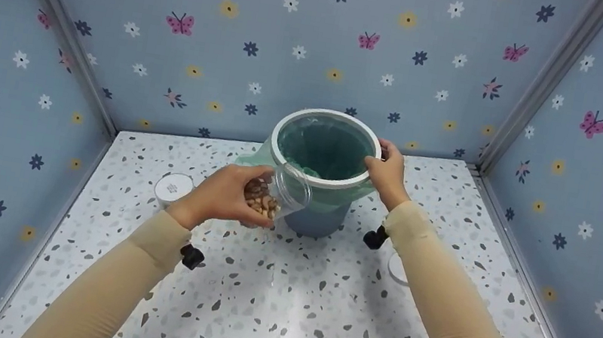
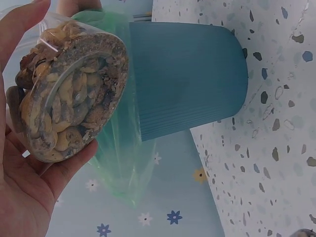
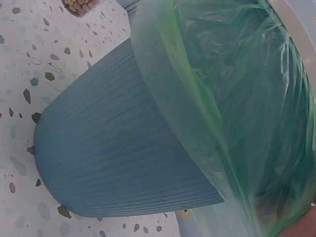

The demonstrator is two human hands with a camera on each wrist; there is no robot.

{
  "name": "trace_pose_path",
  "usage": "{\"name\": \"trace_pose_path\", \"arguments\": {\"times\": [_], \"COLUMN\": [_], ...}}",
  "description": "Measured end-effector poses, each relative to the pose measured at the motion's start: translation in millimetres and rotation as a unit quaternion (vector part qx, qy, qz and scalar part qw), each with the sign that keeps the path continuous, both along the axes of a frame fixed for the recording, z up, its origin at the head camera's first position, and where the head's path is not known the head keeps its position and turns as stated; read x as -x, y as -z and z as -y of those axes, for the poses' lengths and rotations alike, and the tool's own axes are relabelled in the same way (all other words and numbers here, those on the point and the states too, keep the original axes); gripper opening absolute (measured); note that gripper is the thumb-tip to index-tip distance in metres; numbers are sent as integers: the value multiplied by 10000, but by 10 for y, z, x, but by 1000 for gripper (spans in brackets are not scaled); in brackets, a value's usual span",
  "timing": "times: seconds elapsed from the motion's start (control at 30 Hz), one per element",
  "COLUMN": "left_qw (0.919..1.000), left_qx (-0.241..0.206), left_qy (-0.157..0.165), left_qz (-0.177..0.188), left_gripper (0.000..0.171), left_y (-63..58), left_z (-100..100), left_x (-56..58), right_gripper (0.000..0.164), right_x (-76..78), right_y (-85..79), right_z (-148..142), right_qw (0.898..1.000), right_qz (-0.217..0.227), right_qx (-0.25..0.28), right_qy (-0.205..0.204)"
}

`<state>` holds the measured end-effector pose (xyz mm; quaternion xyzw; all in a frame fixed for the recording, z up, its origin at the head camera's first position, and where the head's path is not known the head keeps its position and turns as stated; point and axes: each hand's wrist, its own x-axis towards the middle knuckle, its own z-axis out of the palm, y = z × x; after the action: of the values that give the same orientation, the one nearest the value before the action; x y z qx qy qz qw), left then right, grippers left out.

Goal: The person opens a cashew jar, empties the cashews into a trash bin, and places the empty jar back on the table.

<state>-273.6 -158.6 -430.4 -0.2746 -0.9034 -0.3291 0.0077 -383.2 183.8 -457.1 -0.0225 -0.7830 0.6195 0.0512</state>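
In the head view my left hand [image 1: 225, 193] grips a clear plastic jar [image 1: 294, 187] tilted on its side, its open mouth right at the front rim of a blue trash can [image 1: 317, 220]. Tan and brown nut-like pieces [image 1: 261, 199] lie toward the jar's bottom, seen closely through its base [image 2: 74, 98] in the left wrist view. My right hand [image 1: 389, 171] holds the can's white rim [image 1: 317, 182] at the right, thumb on the inner side. A green bag [image 3: 222, 98] lines the can and hangs over its outside. The can's ribbed wall [image 3: 113, 143] shows in the right wrist view.
A round white-topped container [image 1: 174, 187] stands left of the can, partly behind my left hand. On the right, a white round lid [image 1: 398, 268] is partly covered by my right sleeve. Flower-patterned walls [image 1: 297, 41] enclose the speckled white table [image 1: 267, 309] on three sides.
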Motion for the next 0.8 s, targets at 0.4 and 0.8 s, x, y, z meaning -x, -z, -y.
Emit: {"name": "trace_pose_path", "arguments": {"times": [0.4,0.8], "left_qw": [9998,9998], "left_qx": [96,45], "left_qy": [13,-40], "left_qz": [-180,-200], "left_gripper": [93,89], "left_y": [-219,-475], "left_z": [-13,-7], "left_x": [133,280], "right_gripper": [60,58], "right_x": [-24,-25], "right_y": [5,13], "right_z": [-5,-4], "right_qw": [10000,10000], "right_qz": [20,38], "right_qx": [-10,-52], "right_qy": [19,39]}}
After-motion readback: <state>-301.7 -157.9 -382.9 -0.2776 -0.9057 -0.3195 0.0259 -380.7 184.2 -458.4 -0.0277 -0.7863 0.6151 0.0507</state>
